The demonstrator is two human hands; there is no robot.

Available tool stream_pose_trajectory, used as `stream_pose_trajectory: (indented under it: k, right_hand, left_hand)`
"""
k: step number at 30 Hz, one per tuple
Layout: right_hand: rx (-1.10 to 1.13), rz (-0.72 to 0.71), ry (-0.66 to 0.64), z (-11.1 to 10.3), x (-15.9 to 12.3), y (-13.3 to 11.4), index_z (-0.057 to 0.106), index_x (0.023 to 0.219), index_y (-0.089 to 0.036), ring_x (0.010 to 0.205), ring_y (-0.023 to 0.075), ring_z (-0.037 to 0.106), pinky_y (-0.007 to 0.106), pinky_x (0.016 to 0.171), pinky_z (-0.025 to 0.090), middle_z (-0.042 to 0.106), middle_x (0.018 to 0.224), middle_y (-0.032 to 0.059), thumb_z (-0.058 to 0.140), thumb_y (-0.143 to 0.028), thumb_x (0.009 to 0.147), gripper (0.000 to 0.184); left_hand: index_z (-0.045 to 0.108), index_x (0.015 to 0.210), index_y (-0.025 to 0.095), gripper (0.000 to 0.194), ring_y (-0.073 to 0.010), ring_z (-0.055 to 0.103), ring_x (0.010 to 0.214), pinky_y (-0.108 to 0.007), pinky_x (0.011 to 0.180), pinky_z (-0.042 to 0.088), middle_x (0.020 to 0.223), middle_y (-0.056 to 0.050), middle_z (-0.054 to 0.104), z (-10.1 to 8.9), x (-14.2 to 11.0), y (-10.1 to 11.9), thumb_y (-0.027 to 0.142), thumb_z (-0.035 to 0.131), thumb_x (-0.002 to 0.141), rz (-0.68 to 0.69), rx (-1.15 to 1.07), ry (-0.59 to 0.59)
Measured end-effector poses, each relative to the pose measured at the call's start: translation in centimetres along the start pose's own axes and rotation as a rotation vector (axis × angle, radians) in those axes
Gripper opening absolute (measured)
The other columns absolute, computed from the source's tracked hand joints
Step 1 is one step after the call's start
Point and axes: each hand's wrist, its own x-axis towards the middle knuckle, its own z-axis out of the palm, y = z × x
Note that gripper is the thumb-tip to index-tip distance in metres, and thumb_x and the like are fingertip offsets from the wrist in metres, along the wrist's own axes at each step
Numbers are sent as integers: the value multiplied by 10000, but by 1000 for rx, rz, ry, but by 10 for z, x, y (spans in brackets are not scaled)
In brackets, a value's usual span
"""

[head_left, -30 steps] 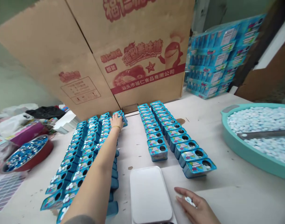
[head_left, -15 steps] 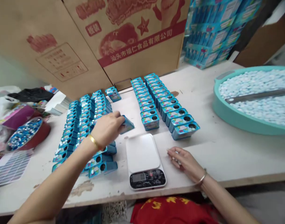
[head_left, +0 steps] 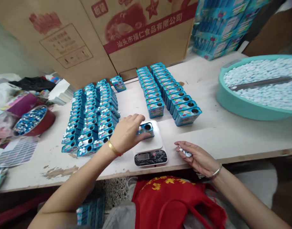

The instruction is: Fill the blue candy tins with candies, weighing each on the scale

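My left hand grips a blue tin with a dark round opening in its top, right over the pan of a white kitchen scale. The scale's display reads 0.0. To the right of the scale, my right hand is cupped with the palm partly up. Several small pale candies rest in its curled fingers. Whether the tin presses on the pan I cannot tell.
Rows of blue tins with white candies on top stand left of the scale; more tins line up behind it. A turquoise tub of candies holds a dark flat bar. A cardboard box stands behind; a red bowl sits left.
My left hand has brought the tin from behind the scale's left corner to over its pan. My right hand has turned, showing more of the candies. The view has tilted downward.
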Motion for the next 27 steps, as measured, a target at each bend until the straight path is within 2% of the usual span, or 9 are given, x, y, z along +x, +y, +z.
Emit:
stream_pose_trajectory:
  k: [3, 5, 8, 13, 16, 19, 24, 27]
  right_hand:
    - [10, 41, 38, 0, -6, 3, 675, 805, -133, 532, 49, 471, 113, 383, 358, 603, 719, 34, 812, -281, 609, 281]
    - [-6, 60, 73, 2, -10, 4, 681, 795, -130, 584, 68, 511, 127, 435, 422, 627, 776, 58, 821, -262, 585, 285]
    - [-64, 67, 101, 8, -16, 1, 690, 792, -131, 618, 84, 533, 142, 467, 450, 627, 794, 65, 818, -238, 583, 268]
    - [-212, -2, 87, 24, -17, -17, 696, 775, -140, 575, 82, 503, 161, 409, 400, 611, 755, 52, 814, -273, 595, 252]
    - [-290, -79, 95, 41, -13, -35, 687, 748, -143, 568, 74, 503, 170, 436, 412, 627, 773, 50, 832, -288, 567, 274]
    - [-421, -169, 29, 68, -9, -54, 667, 728, -140, 505, 51, 471, 155, 405, 355, 611, 684, 22, 804, -305, 614, 243]
    - [-586, -276, -76, 120, -2, -73, 641, 677, -137, 438, 37, 448, 135, 394, 315, 548, 528, -16, 687, -190, 744, 97]
    - [-517, -269, -99, 135, 2, -74, 639, 672, -123, 431, 29, 450, 137, 389, 310, 580, 587, 4, 686, -152, 739, 86]
  left_hand:
    - [524, 971, 171, 262, -165, 587, 830, -293, 732, 458, 906, -52, 627, 1, -34, -4, 415, 521, 877, -124, -169, 181]
    - [541, 917, 176, 201, -145, 582, 794, -276, 714, 457, 856, -36, 619, 12, -61, -3, 373, 507, 891, -213, -267, 234]
    - [554, 874, 178, 159, -133, 579, 780, -265, 716, 460, 829, -31, 615, 41, -98, 3, 330, 508, 893, -312, -404, 244]
    - [556, 859, 181, 161, -144, 589, 786, -270, 719, 465, 823, -41, 621, 98, -142, 12, 305, 466, 907, -466, -549, 222]
    - [553, 849, 182, 161, -145, 587, 771, -272, 710, 464, 817, -36, 620, 122, -153, 14, 297, 456, 906, -534, -568, 222]
    - [556, 852, 182, 161, -155, 586, 799, -284, 729, 463, 831, -42, 621, 135, -155, 15, 296, 455, 902, -556, -576, 239]
    - [555, 820, 176, 174, -157, 575, 786, -292, 724, 456, 807, -40, 613, 142, -154, 14, 289, 452, 904, -568, -590, 265]
    - [552, 890, 179, 123, -142, 571, 785, -276, 716, 463, 833, -35, 600, 138, -149, 16, 275, 476, 900, -553, -644, 376]
